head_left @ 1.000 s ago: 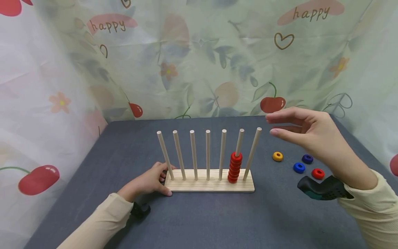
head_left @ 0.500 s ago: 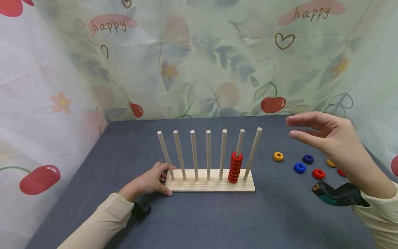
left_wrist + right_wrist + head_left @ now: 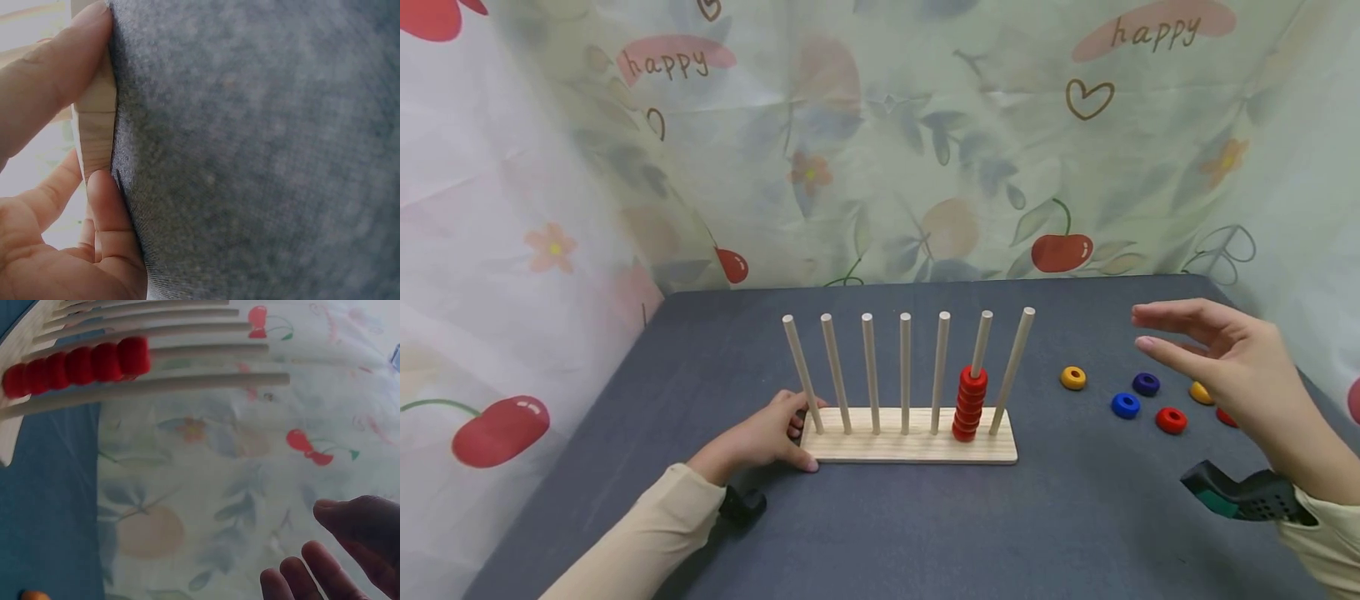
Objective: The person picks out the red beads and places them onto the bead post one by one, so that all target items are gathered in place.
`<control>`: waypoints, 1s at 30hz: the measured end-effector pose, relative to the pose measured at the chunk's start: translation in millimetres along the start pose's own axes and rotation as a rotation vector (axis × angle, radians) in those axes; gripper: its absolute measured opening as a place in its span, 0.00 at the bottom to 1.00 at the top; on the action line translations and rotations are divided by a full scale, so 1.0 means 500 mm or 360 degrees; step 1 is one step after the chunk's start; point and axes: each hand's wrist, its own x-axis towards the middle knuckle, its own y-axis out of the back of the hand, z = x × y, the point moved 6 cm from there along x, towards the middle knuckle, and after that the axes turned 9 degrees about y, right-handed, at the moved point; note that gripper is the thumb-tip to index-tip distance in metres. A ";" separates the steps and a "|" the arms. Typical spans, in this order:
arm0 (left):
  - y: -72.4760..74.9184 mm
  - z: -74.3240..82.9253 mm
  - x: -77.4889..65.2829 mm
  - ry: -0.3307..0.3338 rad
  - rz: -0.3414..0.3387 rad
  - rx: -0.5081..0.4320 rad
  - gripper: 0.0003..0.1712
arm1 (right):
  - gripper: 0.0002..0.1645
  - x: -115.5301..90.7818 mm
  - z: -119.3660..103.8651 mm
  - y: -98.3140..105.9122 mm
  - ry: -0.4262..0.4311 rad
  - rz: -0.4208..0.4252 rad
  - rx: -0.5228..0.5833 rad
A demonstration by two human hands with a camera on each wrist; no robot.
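Note:
My left hand [image 3: 762, 435] grips the left end of a wooden peg stand [image 3: 857, 452], thumb at its front corner and fingers behind. In the left wrist view, the thumb and fingers bracket the base's end [image 3: 99, 134]. Upright dowels rise from the base; the second from the right carries a stack of red ring beads [image 3: 970, 404]. My right hand [image 3: 1232, 346] hovers at the right over loose beads, thumb and fingers apart with nothing between them. In the right wrist view, the stand with its red beads [image 3: 78, 365] lies beyond that hand [image 3: 337, 556].
Loose ring beads lie right of the stand: a yellow one [image 3: 1072, 378], a blue one [image 3: 1125, 406], a dark blue one [image 3: 1146, 384] and a red one [image 3: 1171, 421]. Another yellow bead [image 3: 1201, 392] and red bead [image 3: 1226, 418] are partly covered by the right hand. A patterned curtain [image 3: 887, 167] encloses the dark table.
My right hand has moved right and down, away from the dowels, uncovering a second yellow and a second red bead. The left hand and the stand stay put.

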 end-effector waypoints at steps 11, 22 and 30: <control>0.001 -0.001 0.001 -0.0015 0.0014 0.0024 0.45 | 0.24 -0.037 0.097 0.015 -0.0179 0.0021 -0.0152; -0.001 0.001 0.000 0.0013 0.0003 -0.0006 0.46 | 0.30 -0.081 0.187 0.026 -0.0387 -0.0104 -0.0326; -0.001 0.000 0.002 0.0041 0.0031 0.0029 0.44 | 0.38 -0.101 0.239 0.029 -0.0523 -0.0186 -0.0416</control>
